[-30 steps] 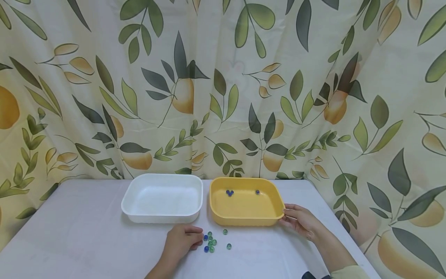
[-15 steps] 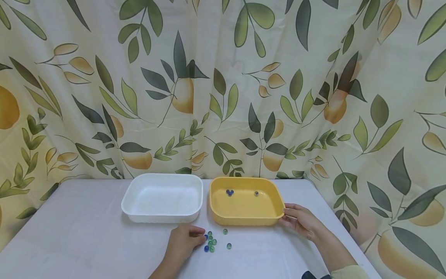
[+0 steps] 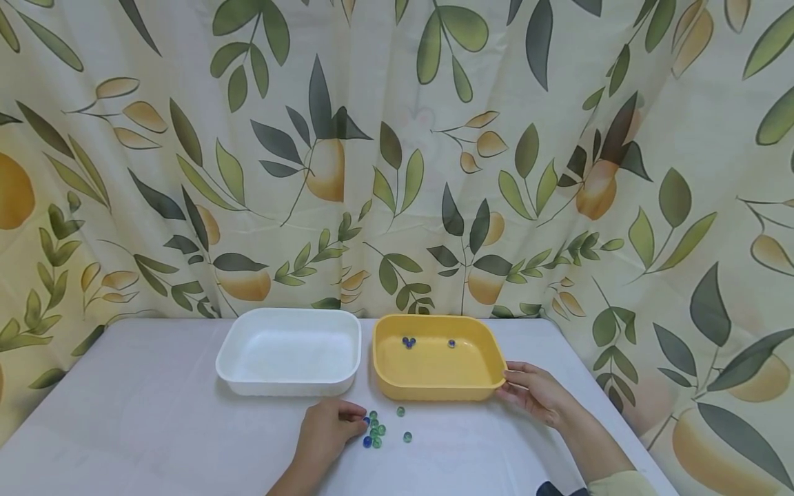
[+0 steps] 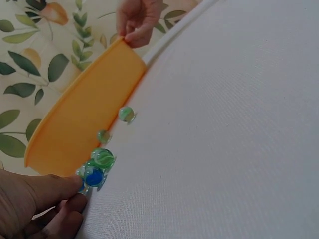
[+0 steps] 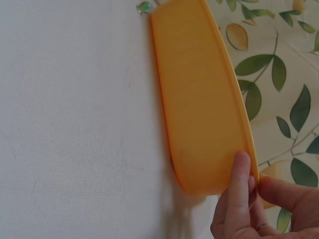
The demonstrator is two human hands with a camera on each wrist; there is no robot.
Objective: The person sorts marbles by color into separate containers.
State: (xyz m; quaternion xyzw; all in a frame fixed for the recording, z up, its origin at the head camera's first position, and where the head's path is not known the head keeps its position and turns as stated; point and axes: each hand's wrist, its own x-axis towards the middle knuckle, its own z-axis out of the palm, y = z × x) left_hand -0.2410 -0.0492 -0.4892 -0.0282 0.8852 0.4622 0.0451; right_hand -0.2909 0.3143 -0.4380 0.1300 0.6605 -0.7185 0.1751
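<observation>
Marbles (image 3: 375, 432) at left hand (image 3: 329, 430), right hand (image 3: 536, 394) on yellow tray (image 3: 434, 394)

Loose pile, green plus some blue, on white-covered table (image 3: 155, 386), just in front of yellow tray's left end. Marbles round, so no long axis; pile itself runs roughly front to back. Two green ones sit apart to its right: upper stray (image 3: 400, 412) near tray wall, lower stray (image 3: 407, 437) closer to person.

Key relation: pile lies directly right of left hand, touching distance. Left hand clearly nearer; right hand well off, past tray's far end. Left thumb and fingers pinch blue marble (image 3: 367, 420) at pile's left edge, partly hidden by fingers. Second blue marble (image 3: 368, 442) at near end, not held.

Right hand grips tray rim at right end, thumb on rim, fingers against outer wall. Inside tray: blue trio (image 3: 409, 342) grouped left, lone blue marble (image 3: 451, 344) further right. White tray (image 3: 285, 389) left of yellow one, narrow gap. Leaf-print curtain (image 3: 397, 103) behind.
</observation>
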